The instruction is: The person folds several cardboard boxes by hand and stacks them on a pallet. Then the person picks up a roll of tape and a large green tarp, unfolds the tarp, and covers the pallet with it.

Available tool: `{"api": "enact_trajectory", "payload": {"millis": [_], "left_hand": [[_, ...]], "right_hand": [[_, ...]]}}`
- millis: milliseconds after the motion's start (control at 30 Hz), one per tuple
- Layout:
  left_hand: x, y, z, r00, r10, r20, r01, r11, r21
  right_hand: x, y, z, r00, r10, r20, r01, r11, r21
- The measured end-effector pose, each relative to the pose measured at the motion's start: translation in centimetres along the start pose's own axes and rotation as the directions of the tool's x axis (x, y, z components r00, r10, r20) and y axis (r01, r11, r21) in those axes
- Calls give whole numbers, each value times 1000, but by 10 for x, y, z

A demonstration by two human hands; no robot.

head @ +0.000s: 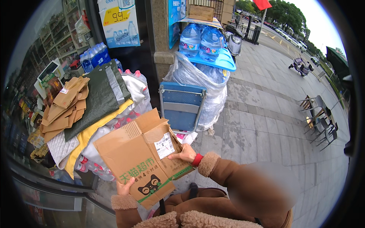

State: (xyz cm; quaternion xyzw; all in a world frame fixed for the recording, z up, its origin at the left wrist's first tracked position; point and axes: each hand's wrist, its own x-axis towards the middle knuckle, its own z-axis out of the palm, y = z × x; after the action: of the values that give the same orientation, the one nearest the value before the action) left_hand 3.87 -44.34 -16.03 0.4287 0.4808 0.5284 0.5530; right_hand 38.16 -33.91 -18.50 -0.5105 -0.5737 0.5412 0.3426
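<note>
A partly flattened cardboard box [125,151] with green print, a black cat drawing and a white label is held in front of my body. My left hand [124,186] grips its lower left edge, thumb on the front face. At its right side, my right hand [185,154] holds the edge beside the label, with the thumb over the front. Beyond the box, at the left, a stack of flattened cardboard [67,105] lies on a folded dark green tarp [98,97]. Yellow cloth [85,136] shows beneath the tarp, over packs of bottles with pink caps.
A folded blue platform trolley [182,108] leans against plastic-wrapped bottles [214,99]. Large water bottles [190,41] stand above these on a blue surface. Glass shop panels [31,57] run along the left. Chairs [320,125] and a parked scooter [300,66] stand on the paving at the right.
</note>
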Motion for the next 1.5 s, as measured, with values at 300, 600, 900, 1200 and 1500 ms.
{"api": "enact_trajectory", "payload": {"millis": [300,600,900,1200,1500], "left_hand": [[-12,21,-9,1000,-25,8,26,960,-278],[-41,-8,-32,961,213,174,-55,770,-636],[-36,-1,-24,947,81,-311,-242,815,-526],[28,30,-71,940,75,-334,-264,780,-568],[128,112,-98,901,253,-352,-423,694,-583]], "right_hand": [[-6,-22,-1,999,-8,42,-5,947,321],[-27,-43,33,987,153,-47,-82,735,673],[-10,-67,114,985,172,30,-136,647,750],[46,-102,144,986,44,158,-146,669,728],[166,-177,159,966,-163,200,-30,697,717]]}}
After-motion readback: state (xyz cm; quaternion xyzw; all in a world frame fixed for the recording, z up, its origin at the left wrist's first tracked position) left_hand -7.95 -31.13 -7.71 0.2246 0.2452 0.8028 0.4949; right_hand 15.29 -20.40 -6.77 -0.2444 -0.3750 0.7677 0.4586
